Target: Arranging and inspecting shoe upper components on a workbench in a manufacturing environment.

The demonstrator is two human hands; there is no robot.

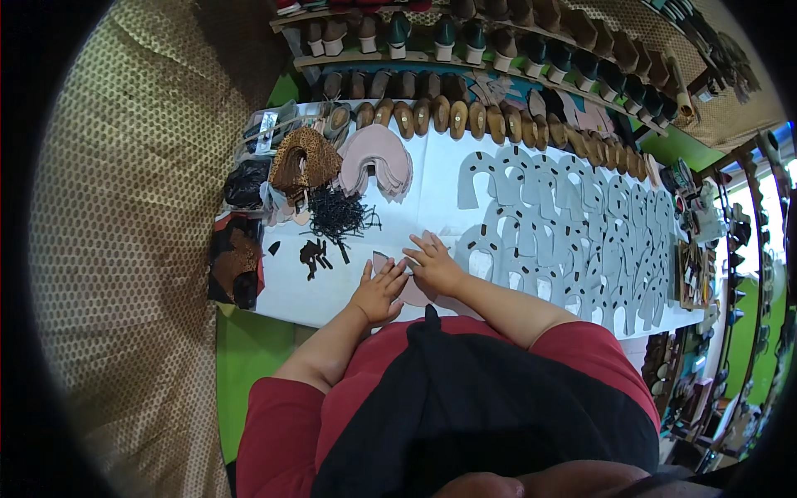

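Pressing pink cutout (413,290), flat hands (378,292)

Red short-sleeved top, sleeves end above the elbows, forearms bare. Black apron-like garment over the front, narrowing to a knotted point at the chest. Left hand (378,292) and right hand (433,264) bare: no gloves, rings or watch visible. Fingernails too small to make out.

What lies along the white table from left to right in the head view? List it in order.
Dark leather scraps → heap of thin black strips → left hand → right hand, both on a pink cut piece → rows of grey cut pieces.
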